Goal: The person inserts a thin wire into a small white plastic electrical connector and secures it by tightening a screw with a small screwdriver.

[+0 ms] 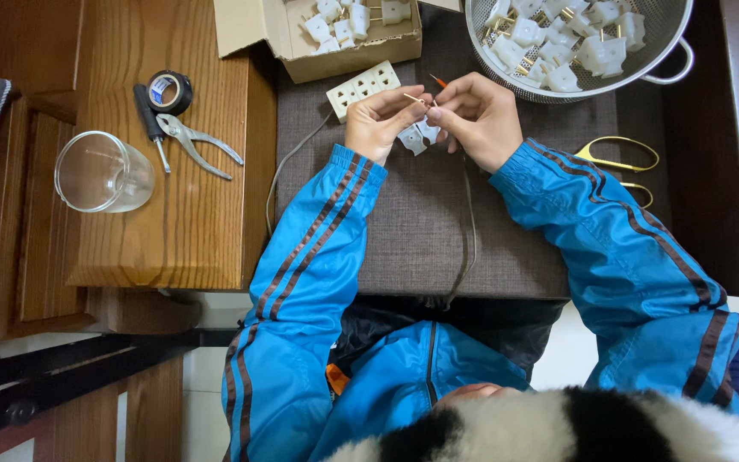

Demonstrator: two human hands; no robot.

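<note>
White plug [417,137] sits pinched between your two hands at abt 12 o'clock on the grey mat [404,239], just above the mat's middle. Your left hand [380,121] curls round the plug from the left, thumb and forefinger closed on a thin brass pin [414,100] at its top. Your right hand [475,115] is closed too, fingertips pressed on the same spot, w/ a small orange-tipped tool [438,81] poking out past the fingers toward 11 o'clock. Both hands touch each other over the plug.

Just behind your left hand, at 11 o'clock, lies a cream power strip [361,86]; its grey cord [288,162] runs down the mat's left edge. A 2nd cord [470,231] trails from under your hands toward 6 o'clock.

At 12 o'clock, a cardboard box [348,47] w/ white plugs in it. At 1 o'clock, a metal colander [643,51] full of the same plugs. At 3 o'clock, gold-handled scissors [622,162] on the mat, partly under your right sleeve.

On the wooden worktop [198,222] at 9–10 o'clock: black tape roll [169,91], screwdriver [149,120], pliers [198,144], all close together, and an empty glass [104,173] on its side at the worktop's left edge.
</note>
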